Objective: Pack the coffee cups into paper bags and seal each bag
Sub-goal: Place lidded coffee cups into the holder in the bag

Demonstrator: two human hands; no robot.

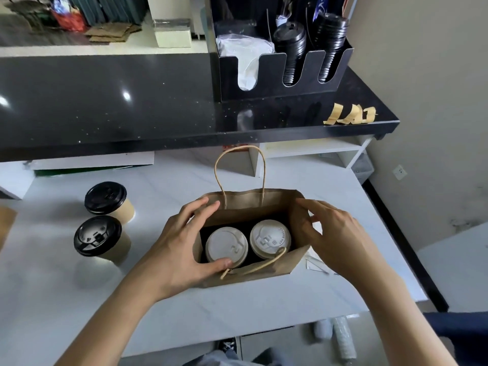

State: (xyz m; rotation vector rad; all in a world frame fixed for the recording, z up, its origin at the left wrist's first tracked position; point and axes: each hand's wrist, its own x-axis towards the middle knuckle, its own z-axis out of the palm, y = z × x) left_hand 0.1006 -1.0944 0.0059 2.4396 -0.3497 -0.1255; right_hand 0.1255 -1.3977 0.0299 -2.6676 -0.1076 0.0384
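Observation:
A brown paper bag (264,268) stands open on the white table, its far handle upright and its near handle folded down. Inside sit two cups with pale lids, one on the left (226,247) and one on the right (270,239), in a dark holder. My left hand (182,244) spans the bag's left end, fingers on the far rim and thumb on the near rim. My right hand (330,233) touches the bag's right end with loosely bent fingers. Two kraft cups with black lids stand left of the bag, one farther (107,198) and one nearer (98,235).
A black counter (132,101) runs across the back, bearing a black organiser (280,83) of lids and several strips of tan tape (348,114) at its right end. The white table (79,299) ends close on the right. Some brown paper shows at the far left edge (6,223).

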